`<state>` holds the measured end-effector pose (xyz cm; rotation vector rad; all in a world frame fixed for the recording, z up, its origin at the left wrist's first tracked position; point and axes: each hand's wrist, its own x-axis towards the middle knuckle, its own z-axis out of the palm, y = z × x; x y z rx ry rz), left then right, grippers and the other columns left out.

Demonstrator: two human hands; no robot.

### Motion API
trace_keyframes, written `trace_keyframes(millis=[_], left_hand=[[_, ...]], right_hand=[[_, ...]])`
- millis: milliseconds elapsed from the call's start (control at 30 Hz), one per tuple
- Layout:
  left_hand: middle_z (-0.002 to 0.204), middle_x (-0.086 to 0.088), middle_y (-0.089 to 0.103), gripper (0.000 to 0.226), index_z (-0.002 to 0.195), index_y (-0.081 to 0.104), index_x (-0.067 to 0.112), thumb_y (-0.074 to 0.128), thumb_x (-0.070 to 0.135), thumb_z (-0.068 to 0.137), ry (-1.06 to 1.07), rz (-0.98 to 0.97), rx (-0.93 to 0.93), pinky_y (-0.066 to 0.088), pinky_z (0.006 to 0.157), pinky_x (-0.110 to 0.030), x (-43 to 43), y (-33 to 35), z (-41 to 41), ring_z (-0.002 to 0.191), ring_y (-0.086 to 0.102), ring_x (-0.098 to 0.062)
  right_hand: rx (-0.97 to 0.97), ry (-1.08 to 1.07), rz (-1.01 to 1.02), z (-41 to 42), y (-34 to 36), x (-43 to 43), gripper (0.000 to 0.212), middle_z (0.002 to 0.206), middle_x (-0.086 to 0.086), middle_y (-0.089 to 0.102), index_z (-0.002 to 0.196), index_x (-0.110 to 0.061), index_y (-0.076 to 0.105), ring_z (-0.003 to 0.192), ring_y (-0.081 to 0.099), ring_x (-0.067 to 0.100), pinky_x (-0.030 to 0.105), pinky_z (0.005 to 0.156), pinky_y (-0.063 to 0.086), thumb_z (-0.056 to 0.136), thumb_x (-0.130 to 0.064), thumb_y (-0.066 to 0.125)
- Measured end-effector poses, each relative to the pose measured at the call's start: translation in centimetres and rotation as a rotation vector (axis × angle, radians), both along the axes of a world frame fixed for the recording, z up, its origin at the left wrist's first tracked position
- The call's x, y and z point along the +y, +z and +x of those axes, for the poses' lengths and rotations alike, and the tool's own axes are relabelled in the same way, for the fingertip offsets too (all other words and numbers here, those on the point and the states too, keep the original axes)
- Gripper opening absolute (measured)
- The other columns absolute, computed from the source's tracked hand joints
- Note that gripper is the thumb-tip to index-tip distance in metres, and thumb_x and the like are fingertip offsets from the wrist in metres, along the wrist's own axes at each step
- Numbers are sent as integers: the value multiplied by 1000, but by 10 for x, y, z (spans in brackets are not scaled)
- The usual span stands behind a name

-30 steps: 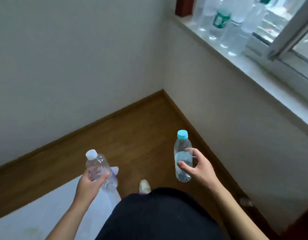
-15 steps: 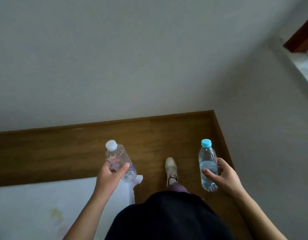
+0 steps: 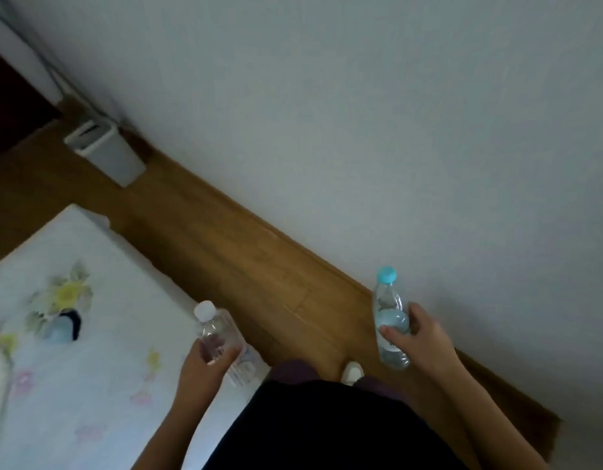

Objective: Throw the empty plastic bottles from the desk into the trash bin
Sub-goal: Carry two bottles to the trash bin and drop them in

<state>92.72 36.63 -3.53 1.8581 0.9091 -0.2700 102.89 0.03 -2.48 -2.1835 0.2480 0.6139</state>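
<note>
My left hand (image 3: 205,366) grips a clear plastic bottle with a white cap (image 3: 222,337), tilted, over the corner of the bed. My right hand (image 3: 417,340) holds a clear bottle with a light blue cap (image 3: 388,310) upright near the wall. A grey trash bin (image 3: 107,152) with a white rim stands on the wooden floor against the wall, far off at the upper left. Both hands are low in the view, well apart from the bin.
A bed with a white flowered sheet (image 3: 73,334) fills the lower left, with a small dark and blue object (image 3: 64,325) on it. A strip of wooden floor (image 3: 242,259) runs between bed and white wall toward the bin. My shoe (image 3: 352,371) shows below.
The view has swung left: the window sill and room corner are gone, the trash bin and more of the bed have come into sight. Both hands still hold their bottles.
</note>
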Motion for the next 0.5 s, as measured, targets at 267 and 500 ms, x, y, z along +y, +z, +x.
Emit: trace_keyframes(millis=[267,500], left_hand=[[117,-7,70,56,127,58,12,80,34,80,508,35,16,49,84,-34,71,-3,12,100,66,-21],[123,-7,67,58,132,55,12,76,37,84,610,12,-31,50,90,-36,161,-8,106,102,64,-22]], right_hand=[[-5,446,95,176,3,176,54,108,-14,63,122,-32,53,93,63,4,25,83,54,77,-50,76],[57,564,55,269,-12,301,59,115,-6,67,124,-27,54,101,66,12,32,90,56,75,-54,74]])
